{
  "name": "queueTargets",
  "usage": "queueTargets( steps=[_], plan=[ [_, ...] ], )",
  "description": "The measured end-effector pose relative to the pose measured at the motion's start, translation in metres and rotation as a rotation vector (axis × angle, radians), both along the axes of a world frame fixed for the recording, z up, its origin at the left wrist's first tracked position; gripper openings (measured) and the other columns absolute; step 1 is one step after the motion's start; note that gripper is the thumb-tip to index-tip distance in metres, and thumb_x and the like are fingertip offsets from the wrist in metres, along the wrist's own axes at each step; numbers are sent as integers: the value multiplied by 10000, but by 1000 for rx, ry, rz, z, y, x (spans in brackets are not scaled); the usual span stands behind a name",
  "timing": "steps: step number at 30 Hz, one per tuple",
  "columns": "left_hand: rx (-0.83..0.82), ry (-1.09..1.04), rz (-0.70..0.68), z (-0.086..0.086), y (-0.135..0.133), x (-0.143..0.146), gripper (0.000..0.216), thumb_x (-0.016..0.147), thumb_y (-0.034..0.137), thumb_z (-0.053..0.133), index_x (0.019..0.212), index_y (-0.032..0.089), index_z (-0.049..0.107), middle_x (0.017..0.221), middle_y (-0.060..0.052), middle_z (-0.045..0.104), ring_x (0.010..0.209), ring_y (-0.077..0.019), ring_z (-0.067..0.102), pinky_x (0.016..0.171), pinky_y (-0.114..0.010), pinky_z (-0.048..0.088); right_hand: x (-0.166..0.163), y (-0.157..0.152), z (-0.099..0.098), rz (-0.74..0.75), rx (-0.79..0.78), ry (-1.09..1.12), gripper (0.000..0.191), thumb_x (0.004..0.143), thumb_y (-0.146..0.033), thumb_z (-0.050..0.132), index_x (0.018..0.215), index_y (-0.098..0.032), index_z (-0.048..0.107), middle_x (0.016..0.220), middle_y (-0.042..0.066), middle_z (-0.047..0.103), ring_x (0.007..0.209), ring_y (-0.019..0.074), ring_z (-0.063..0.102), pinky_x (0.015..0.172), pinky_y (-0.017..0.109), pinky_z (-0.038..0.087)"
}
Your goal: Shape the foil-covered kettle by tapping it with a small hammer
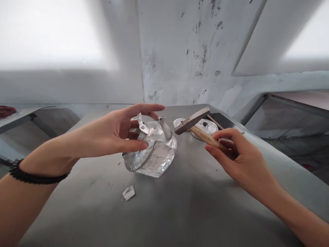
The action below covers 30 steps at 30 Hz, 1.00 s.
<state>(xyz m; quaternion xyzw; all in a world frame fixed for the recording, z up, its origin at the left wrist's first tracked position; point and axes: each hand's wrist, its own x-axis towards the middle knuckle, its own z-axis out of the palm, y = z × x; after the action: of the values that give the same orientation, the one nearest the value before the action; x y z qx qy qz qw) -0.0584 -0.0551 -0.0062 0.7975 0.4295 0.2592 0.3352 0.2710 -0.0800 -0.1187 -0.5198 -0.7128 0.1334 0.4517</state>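
Note:
A dented, partly flattened aluminium kettle (154, 159) lies on the grey table, its short spout (166, 130) and a riveted handle bracket (143, 126) facing up. My left hand (120, 128), with a black beaded bracelet at the wrist, holds the kettle at its left side. The thumb lies along the near side, other fingers curl behind, and the index finger reaches out above the spout. My right hand (235, 154) is closed round the wooden handle of a hammer (191, 121). The hammer's metal head is raised to the right of the kettle, apart from it.
Round silvery metal pieces (209, 127) lie behind the hammer, beside a dark flat phone-like slab (226, 122). A small crumpled whitish scrap (129, 192) sits on the table (164, 212) near me. A stained wall (180, 68) rises behind. Other tables stand left and right.

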Motion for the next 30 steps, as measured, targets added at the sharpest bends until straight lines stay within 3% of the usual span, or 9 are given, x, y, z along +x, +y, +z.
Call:
queueTargets(
  steps=[3, 6, 10, 16, 20, 26, 30],
  plan=[
    [-146, -78, -98, -1, 8, -9, 642, 932, 352, 759, 1531, 442, 548, 1277, -56, 756, 1027, -287, 756, 749, -329, 644, -1, 1, 0, -2, 12, 28, 190, 975, -438, 692, 1008, -294, 574, 815, 3, 642, 697, 188, 657, 522, 273, 486],
    [-249, -140, -100, -5, 21, -21, 471, 971, 346, 708, 1434, 413, 657, 1351, -65, 728, 1071, -290, 753, 786, -330, 640, -2, 1, 1, 10, 5, 40, 171, 973, -418, 689, 980, -291, 575, 754, -16, 618, 656, 176, 629, 508, 265, 475],
    [-318, -89, -78, -10, 34, -32, 395, 987, 399, 684, 1381, 393, 706, 1377, -71, 716, 1119, -295, 732, 820, -317, 627, -3, 1, 2, 20, -8, 46, 165, 976, -416, 685, 996, -291, 579, 743, -23, 604, 620, 164, 598, 489, 264, 449],
    [-315, -96, -28, -11, 36, -28, 400, 960, 414, 721, 1357, 371, 713, 1342, -83, 726, 1095, -279, 726, 706, -248, 602, -2, 0, -2, 38, -50, 40, 184, 979, -440, 680, 1001, -292, 573, 686, -46, 563, 571, 151, 552, 474, 260, 410],
    [-250, -204, -6, -15, 33, -19, 304, 951, 357, 715, 1251, 326, 750, 1306, -66, 722, 908, -193, 713, 637, -228, 569, -3, -1, -3, 58, -101, 2, 207, 990, -473, 661, 1014, -283, 580, 739, -23, 631, 619, 167, 584, 508, 271, 429],
    [-202, -288, 29, -14, 27, -7, 286, 909, 251, 663, 1175, 306, 752, 1336, -52, 699, 979, -204, 701, 709, -270, 579, -7, -2, 0, 127, -112, -101, 148, 1018, -429, 615, 1052, -287, 590, 671, -55, 606, 539, 144, 512, 506, 269, 388],
    [-196, -242, 21, -12, 23, -4, 268, 978, 359, 648, 1230, 303, 720, 1358, -56, 680, 939, -193, 701, 701, -272, 575, -7, 0, -2, 155, -86, -173, 144, 1037, -416, 587, 1095, -288, 619, 691, -54, 648, 544, 141, 548, 529, 271, 395]
  ],
)
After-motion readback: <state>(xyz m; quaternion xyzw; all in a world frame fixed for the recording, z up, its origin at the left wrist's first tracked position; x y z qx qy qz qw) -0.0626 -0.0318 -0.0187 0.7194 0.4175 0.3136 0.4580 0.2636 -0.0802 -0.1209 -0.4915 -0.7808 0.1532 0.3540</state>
